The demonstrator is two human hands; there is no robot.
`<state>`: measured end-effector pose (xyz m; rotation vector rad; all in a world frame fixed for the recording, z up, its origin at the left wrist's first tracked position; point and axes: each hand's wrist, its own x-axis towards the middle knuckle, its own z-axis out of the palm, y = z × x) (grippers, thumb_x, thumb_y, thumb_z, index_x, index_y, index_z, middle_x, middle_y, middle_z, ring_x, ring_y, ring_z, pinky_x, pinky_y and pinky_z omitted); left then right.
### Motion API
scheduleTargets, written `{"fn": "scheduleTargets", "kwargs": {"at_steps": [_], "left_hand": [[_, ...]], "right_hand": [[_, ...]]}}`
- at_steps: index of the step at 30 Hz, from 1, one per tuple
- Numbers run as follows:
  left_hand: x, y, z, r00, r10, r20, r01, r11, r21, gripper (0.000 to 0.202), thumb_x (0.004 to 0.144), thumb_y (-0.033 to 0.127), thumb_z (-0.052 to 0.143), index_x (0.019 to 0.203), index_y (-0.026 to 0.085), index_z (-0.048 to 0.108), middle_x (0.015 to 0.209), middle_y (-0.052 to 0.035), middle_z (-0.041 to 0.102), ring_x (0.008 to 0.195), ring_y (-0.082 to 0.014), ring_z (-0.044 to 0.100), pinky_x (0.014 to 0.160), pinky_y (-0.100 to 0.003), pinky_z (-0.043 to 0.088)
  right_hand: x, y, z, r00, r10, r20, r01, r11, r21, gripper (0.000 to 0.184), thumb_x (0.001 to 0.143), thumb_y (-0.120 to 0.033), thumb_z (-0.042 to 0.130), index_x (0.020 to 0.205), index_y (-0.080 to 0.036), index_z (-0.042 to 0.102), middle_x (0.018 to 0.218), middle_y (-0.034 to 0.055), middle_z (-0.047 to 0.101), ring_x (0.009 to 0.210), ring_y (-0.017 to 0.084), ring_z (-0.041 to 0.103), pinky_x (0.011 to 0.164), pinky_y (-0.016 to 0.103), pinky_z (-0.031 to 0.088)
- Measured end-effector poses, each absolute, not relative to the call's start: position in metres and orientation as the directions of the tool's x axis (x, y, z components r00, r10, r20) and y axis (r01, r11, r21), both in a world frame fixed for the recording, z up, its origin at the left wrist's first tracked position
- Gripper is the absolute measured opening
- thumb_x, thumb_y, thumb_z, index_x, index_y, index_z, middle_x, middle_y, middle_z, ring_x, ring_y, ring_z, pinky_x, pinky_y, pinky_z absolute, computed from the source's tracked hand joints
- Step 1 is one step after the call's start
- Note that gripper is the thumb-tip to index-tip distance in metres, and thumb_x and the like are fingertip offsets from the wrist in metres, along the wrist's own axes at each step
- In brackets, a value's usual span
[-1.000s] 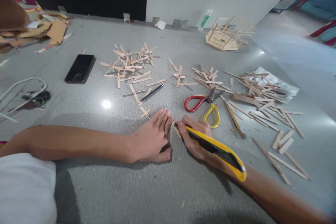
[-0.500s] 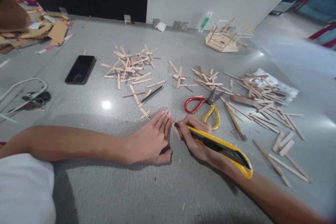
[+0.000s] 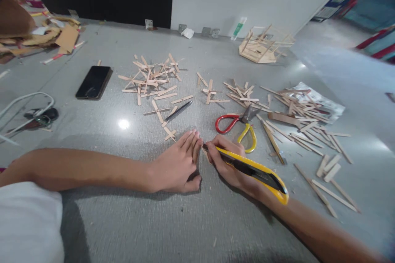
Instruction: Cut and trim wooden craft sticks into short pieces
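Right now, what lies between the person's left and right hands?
In the head view, a wooden stick and the dark tip of the yellow cutter, held by the right hand; nearer the camera, bare tabletop.

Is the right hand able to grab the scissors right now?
Probably not: the scissors lie close by, but the right hand is already gripping a yellow utility knife.

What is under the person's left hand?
Beside the left hand, part of a wooden stick shows near the tip of the yellow cutter. Anything directly beneath the hand is hidden by it.
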<state>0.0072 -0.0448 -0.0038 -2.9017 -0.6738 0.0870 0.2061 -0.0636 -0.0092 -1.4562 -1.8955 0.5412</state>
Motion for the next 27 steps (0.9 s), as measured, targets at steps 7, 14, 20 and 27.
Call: {"fn": "scheduleTargets", "kwargs": {"at_steps": [7, 14, 20, 27], "left_hand": [[0.0074, -0.0455, -0.0045, 0.899, 0.438, -0.017, 0.426, -0.881, -0.207, 0.090, 0.101, 0.058, 0.039, 0.148, -0.019, 0.048, 0.151, -0.0391, 0.051, 0.150, -0.0479, 0.045, 0.128, -0.055, 0.021], [0.0087, -0.0462, -0.0009, 0.894, 0.448, -0.029, 0.433, -0.877, -0.207, 0.091, 0.100, 0.057, 0.043, 0.147, -0.020, 0.047, 0.151, -0.0412, 0.049, 0.149, -0.0501, 0.045, 0.127, -0.055, 0.023], [0.0077, -0.0447, -0.0032, 0.897, 0.442, -0.015, 0.433, -0.884, -0.178, 0.092, 0.100, 0.057, 0.044, 0.147, -0.022, 0.046, 0.151, -0.0437, 0.047, 0.149, -0.0517, 0.043, 0.127, -0.056, 0.022], [0.0069, -0.0444, -0.0042, 0.900, 0.436, -0.019, 0.427, -0.888, -0.168, 0.091, 0.101, 0.057, 0.042, 0.147, -0.021, 0.046, 0.152, -0.0412, 0.047, 0.150, -0.0485, 0.044, 0.128, -0.054, 0.019]], "right_hand": [[0.2049, -0.0655, -0.0119, -0.150, 0.945, 0.292, 0.669, 0.314, -0.674, 0.042, 0.105, -0.034, 0.049, 0.066, -0.027, 0.035, 0.054, -0.0063, 0.039, 0.046, 0.012, 0.038, 0.049, 0.029, 0.032], [0.2079, -0.0652, -0.0099, -0.193, 0.951, 0.242, 0.668, 0.308, -0.677, 0.040, 0.106, -0.032, 0.048, 0.066, -0.027, 0.040, 0.052, -0.0058, 0.046, 0.044, 0.013, 0.042, 0.052, 0.030, 0.036], [0.2092, -0.0654, -0.0101, -0.196, 0.948, 0.250, 0.649, 0.317, -0.692, 0.042, 0.106, -0.035, 0.048, 0.065, -0.026, 0.043, 0.052, -0.0053, 0.050, 0.045, 0.014, 0.047, 0.054, 0.031, 0.038], [0.2097, -0.0643, -0.0115, -0.150, 0.954, 0.260, 0.611, 0.296, -0.734, 0.044, 0.108, -0.039, 0.049, 0.066, -0.025, 0.048, 0.053, -0.0052, 0.055, 0.045, 0.012, 0.051, 0.052, 0.030, 0.039]]}}
